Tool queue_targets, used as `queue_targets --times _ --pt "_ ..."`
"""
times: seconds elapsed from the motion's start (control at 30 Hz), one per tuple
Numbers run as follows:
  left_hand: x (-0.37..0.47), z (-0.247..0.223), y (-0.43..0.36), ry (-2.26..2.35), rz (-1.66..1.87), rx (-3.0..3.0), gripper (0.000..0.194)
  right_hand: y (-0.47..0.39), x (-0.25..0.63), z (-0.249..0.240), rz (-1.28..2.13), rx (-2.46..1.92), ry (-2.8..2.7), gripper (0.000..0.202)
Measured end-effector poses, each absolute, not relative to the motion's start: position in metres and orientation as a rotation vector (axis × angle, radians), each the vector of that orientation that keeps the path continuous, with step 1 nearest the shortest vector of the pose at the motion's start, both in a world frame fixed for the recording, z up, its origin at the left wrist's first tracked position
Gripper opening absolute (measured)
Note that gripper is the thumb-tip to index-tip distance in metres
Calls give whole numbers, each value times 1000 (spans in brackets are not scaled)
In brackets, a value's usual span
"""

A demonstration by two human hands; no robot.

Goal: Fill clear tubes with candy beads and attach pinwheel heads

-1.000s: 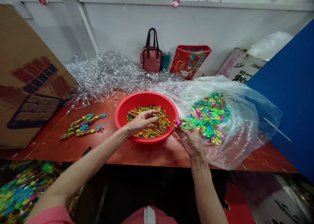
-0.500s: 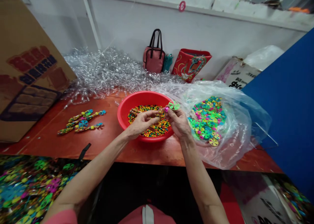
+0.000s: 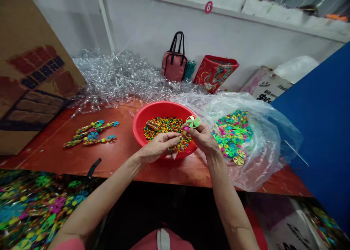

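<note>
Over the front right of a red bowl of small coloured beads, both hands meet. My left hand is closed on a clear tube with beads in it. My right hand pinches a green pinwheel top with a pink base, which sits at the upper end of the tube. Another clear tube lies on the beads in the bowl. Several bead-filled tubes with pinwheels lie on the table to the left.
A clear plastic bag with colourful pinwheel tops lies right of the bowl. Empty clear tubes are heaped behind. A cardboard box stands left, a blue panel right. Finished-looking pieces fill the lower left.
The tube and the pinwheel top have come together, and my left hand has moved slightly down and right. The green pinwheel now faces up more. The view has shifted a little.
</note>
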State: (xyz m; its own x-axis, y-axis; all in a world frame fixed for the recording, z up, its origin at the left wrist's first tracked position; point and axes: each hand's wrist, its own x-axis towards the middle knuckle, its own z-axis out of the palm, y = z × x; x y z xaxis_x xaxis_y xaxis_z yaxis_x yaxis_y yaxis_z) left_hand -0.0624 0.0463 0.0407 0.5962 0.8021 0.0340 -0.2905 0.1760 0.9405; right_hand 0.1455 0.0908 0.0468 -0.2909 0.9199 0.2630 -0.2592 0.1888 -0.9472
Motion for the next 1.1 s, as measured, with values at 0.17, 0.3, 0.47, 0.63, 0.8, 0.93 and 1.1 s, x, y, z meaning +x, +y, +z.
queue_targets --times 0.17,0.3,0.47,0.63,0.8,0.93,1.1 --pt "-55 45 32 563 769 1143 51 84 160 47 1318 -688 -1492 40" --pt "-47 43 23 770 928 1343 43 69 158 52 1234 -693 -1533 33" --pt "-42 43 13 1015 1235 1674 27 48 155 51 1180 -713 -1471 28" --pt "-41 44 -3 752 941 1312 44 31 157 30 1366 -617 -1321 52" --pt "-33 34 -18 628 767 1013 48 20 152 7 1498 -523 -1059 54" --pt "-26 27 -23 625 772 984 48 12 150 0 1418 -511 -1068 52" --pt "-22 26 -25 690 806 1010 51 1 155 0 1189 -643 -1149 50"
